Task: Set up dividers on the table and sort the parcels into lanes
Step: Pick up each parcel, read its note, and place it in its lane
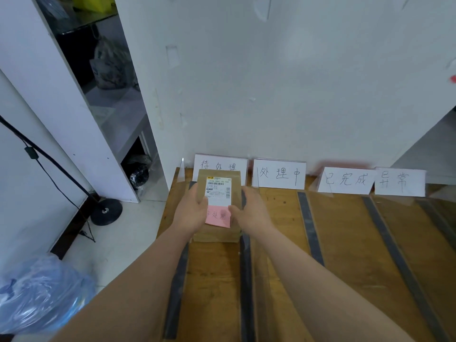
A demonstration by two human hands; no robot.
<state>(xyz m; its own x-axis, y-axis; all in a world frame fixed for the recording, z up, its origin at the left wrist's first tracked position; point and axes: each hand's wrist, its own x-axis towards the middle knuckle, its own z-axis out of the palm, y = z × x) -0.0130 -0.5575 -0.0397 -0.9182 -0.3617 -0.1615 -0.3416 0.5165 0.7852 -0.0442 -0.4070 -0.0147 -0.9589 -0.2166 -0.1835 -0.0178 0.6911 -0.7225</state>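
Two bare arms [138,299] at the bottom of the frame, left hand [191,213] and right hand [250,213] holding a brown parcel [219,176], fingers [197,197] curled round its sides, in the desk's [345,243] left lane, mid frame, pink note [218,217] on top, white signs [278,172] behind

Floor and shelf clutter

A blue plastic bag [42,292] lay at the floor's near left corner. A black stand base [106,211] sat beside the white shelf unit [64,95], which held a grey bag [111,62] higher up and a black bag [139,172] at the bottom.
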